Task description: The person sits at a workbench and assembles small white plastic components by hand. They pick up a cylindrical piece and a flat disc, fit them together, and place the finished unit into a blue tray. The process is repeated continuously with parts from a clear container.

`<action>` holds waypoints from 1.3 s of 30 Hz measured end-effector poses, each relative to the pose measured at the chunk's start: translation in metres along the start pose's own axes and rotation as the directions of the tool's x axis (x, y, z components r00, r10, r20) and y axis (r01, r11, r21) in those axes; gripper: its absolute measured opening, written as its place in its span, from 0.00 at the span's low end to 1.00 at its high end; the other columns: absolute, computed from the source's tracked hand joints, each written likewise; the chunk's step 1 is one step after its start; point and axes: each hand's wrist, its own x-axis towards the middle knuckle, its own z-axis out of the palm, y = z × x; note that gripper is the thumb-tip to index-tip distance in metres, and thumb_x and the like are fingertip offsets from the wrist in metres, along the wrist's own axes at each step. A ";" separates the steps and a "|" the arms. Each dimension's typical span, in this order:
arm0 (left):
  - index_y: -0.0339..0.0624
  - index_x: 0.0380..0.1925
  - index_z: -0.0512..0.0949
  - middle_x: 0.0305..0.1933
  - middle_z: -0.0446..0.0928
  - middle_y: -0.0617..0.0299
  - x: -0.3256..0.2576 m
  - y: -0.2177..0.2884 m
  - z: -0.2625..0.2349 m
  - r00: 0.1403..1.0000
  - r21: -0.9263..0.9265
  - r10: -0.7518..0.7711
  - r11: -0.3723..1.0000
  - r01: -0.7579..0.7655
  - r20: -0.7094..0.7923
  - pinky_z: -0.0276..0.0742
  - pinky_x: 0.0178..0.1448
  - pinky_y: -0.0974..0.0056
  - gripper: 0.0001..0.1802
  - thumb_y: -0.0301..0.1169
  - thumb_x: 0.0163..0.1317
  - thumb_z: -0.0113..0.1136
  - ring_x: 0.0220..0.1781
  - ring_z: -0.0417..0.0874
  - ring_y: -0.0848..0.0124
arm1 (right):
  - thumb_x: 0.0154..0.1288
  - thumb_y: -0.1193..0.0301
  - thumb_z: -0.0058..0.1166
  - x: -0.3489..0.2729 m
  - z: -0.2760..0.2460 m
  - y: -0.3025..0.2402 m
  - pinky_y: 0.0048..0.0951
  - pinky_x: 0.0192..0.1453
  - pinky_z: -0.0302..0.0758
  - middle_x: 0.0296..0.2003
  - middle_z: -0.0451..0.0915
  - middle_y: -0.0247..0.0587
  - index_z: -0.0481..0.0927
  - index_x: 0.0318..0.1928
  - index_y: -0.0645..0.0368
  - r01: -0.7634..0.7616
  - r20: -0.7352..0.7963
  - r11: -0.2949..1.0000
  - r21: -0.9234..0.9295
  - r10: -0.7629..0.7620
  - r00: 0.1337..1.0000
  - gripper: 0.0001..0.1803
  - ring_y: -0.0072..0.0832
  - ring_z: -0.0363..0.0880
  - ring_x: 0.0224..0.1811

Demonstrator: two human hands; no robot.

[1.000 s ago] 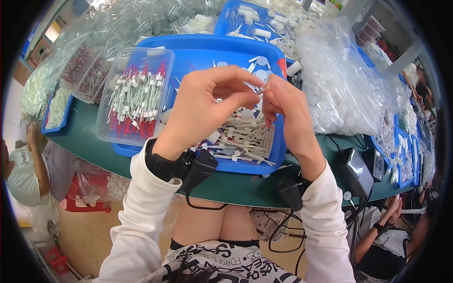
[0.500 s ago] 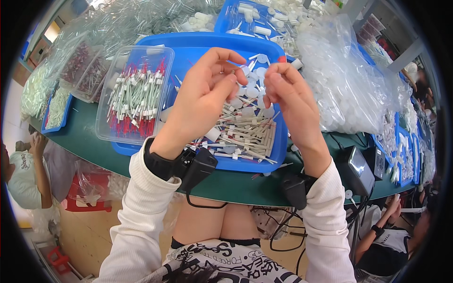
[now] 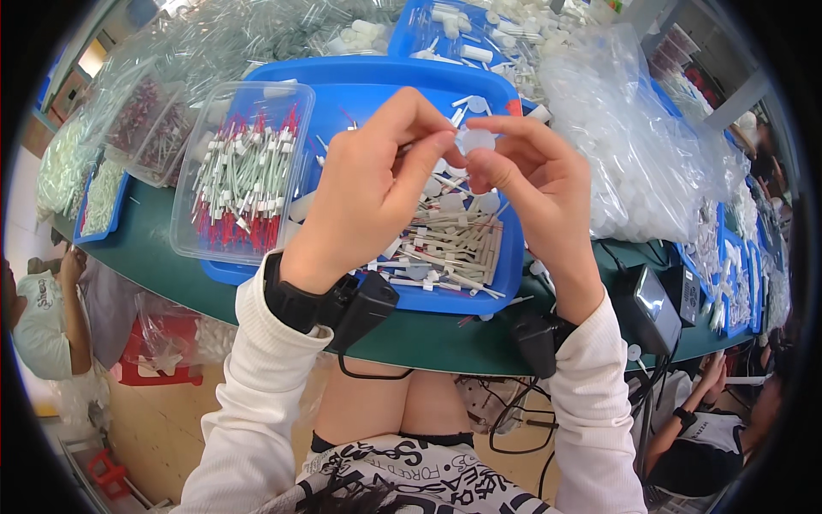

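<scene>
Right hand (image 3: 544,178), as I see from the head view, pinches one translucent disc (image 3: 479,140) just beside the curled left hand (image 3: 364,184), whose grip I cannot tell, over one blue tray (image 3: 360,80) of many white tubes (image 3: 454,248), which both hands partly block, with one clear box (image 3: 181,224) at left.

Through the head camera I see a green counter (image 3: 428,344) carrying a large blue tray (image 3: 342,81), a smaller blue tray (image 3: 104,224) leftward, a bulging clear bag (image 3: 621,163) rightward and a boxy device (image 3: 652,310).
</scene>
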 end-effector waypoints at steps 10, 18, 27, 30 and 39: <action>0.38 0.32 0.80 0.29 0.81 0.60 0.002 -0.009 0.002 0.926 0.415 0.377 0.848 -0.330 -0.034 0.73 0.30 0.70 0.03 0.22 0.56 0.60 0.28 0.81 0.71 | 0.54 0.79 0.63 0.001 0.003 0.009 0.23 0.48 0.77 0.37 0.83 0.41 0.78 0.42 0.67 0.192 -0.036 0.980 -0.053 -0.194 0.980 0.14 0.25 0.83 0.41; 0.43 0.29 0.81 0.25 0.80 0.62 0.001 -0.007 0.000 0.892 0.585 0.451 0.724 -0.366 0.000 0.70 0.26 0.67 0.05 0.23 0.51 0.63 0.25 0.79 0.67 | 0.50 0.77 0.67 0.001 0.000 0.014 0.21 0.41 0.76 0.32 0.83 0.36 0.81 0.39 0.63 0.254 -0.030 0.930 -0.266 -0.271 0.962 0.14 0.21 0.82 0.35; 0.43 0.29 0.81 0.25 0.79 0.63 0.000 -0.007 0.003 0.885 0.582 0.466 0.717 -0.385 0.011 0.69 0.25 0.67 0.05 0.22 0.51 0.62 0.24 0.78 0.67 | 0.49 0.76 0.68 0.001 -0.001 0.019 0.20 0.39 0.75 0.29 0.82 0.36 0.82 0.38 0.62 0.271 -0.021 0.909 -0.316 -0.292 0.956 0.14 0.22 0.82 0.33; 0.41 0.31 0.80 0.27 0.80 0.61 0.000 -0.008 0.002 0.892 0.537 0.450 0.744 -0.398 0.037 0.71 0.28 0.66 0.06 0.22 0.52 0.61 0.26 0.78 0.65 | 0.49 0.77 0.67 0.000 -0.001 0.018 0.21 0.40 0.76 0.31 0.83 0.37 0.83 0.40 0.61 0.242 -0.016 0.922 -0.301 -0.259 0.966 0.14 0.23 0.83 0.34; 0.36 0.47 0.77 0.37 0.81 0.51 0.002 -0.016 0.009 0.921 0.288 0.388 0.884 -0.369 -0.012 0.75 0.39 0.67 0.15 0.19 0.61 0.48 0.35 0.82 0.64 | 0.53 0.80 0.63 0.002 -0.005 0.011 0.24 0.45 0.78 0.38 0.83 0.38 0.82 0.43 0.64 0.190 -0.066 0.979 -0.074 -0.195 0.979 0.15 0.26 0.83 0.38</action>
